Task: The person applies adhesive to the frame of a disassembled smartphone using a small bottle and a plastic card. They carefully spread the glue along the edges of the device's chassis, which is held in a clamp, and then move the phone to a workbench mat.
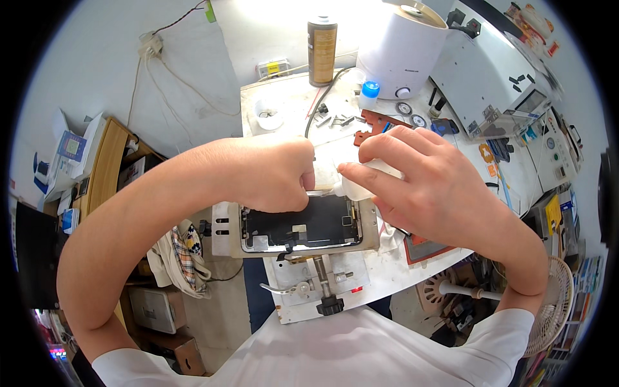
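My left hand [274,171] is closed in a fist over the far edge of a black phone screen panel [271,222]. A thin, shiny sliver shows beside its fingers, but what it grips is mostly hidden. In my right hand [429,184] is a whitish squeeze bottle [356,188], tilted so that its nozzle points left, close to the left fingers at the panel's far edge. The panel lies in a pale clamping fixture [225,242] with a black knob [330,306] at its near side.
Beyond the hands stand a spray can [322,51], a white humidifier-like appliance [396,55], a blue-capped bottle [369,97] and a small white cup [267,116]. A boxy machine [483,71] is at the far right. A fan [551,303] sits below the table's right side.
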Demonstrator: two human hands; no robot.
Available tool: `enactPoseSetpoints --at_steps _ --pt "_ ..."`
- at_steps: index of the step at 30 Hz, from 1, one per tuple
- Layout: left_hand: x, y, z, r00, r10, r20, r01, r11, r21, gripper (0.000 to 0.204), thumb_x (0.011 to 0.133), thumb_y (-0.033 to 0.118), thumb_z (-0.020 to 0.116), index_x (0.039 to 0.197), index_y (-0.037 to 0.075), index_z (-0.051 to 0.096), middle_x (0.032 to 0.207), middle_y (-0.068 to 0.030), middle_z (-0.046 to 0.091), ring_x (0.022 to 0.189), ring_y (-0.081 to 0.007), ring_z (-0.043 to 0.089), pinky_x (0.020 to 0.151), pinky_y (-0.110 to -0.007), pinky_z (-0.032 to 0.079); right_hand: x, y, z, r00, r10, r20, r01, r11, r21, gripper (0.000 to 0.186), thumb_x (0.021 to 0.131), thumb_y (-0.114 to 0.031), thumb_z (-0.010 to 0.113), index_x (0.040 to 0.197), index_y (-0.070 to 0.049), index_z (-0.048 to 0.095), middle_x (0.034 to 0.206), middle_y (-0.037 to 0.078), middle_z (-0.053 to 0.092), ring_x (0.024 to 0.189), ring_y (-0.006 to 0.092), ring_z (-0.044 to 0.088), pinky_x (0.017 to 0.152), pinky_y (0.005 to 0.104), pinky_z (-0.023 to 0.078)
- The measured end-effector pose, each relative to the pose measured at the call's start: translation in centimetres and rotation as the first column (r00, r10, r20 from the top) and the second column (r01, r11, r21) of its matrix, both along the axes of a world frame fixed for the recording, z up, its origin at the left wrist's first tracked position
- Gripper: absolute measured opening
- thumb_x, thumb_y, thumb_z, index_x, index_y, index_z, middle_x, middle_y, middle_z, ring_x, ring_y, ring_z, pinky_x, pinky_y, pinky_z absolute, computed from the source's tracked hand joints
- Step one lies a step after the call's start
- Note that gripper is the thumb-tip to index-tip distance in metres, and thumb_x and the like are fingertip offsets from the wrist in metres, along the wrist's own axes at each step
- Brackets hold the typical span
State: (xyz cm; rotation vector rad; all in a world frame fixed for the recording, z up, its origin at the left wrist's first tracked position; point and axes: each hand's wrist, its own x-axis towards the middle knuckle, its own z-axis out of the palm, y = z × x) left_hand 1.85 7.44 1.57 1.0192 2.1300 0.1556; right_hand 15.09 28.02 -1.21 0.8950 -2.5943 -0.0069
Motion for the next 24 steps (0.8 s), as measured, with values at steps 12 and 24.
enactPoseSetpoints --at_steps 12,24 --pt "0.7 0.7 0.2 0.999 0.014 -0.049 -0.014 1.000 -0.001 0.038 0.082 0.021 0.083 0.107 -0.005 0.070 0.091 -0.0108 0.069 0.085 -0.0219 0.067 0.076 -0.035 0.055 0.6 0.7 0.2 0.999 -0.018 -0.042 0.018 1.000 0.010 0.043 0.070 -0.005 0.074 0.113 -0.007 0.070 0.105 0.004 0.059 0.097 0.0209 0.063 0.083 0.0345 0.055" --pt "1.2 1.1 0.3 0.997 -0.008 -0.074 0.009 1.000 0.010 0.036 0.083 0.016 0.084 0.108 -0.004 0.071 0.100 -0.0133 0.070 0.093 -0.0267 0.068 0.080 -0.037 0.055 0.8 0.8 -0.1 0.999 -0.024 -0.043 0.022 0.999 -0.042 0.042 0.070 -0.003 0.073 0.112 -0.007 0.070 0.103 0.004 0.060 0.097 0.0213 0.064 0.081 0.0350 0.055"
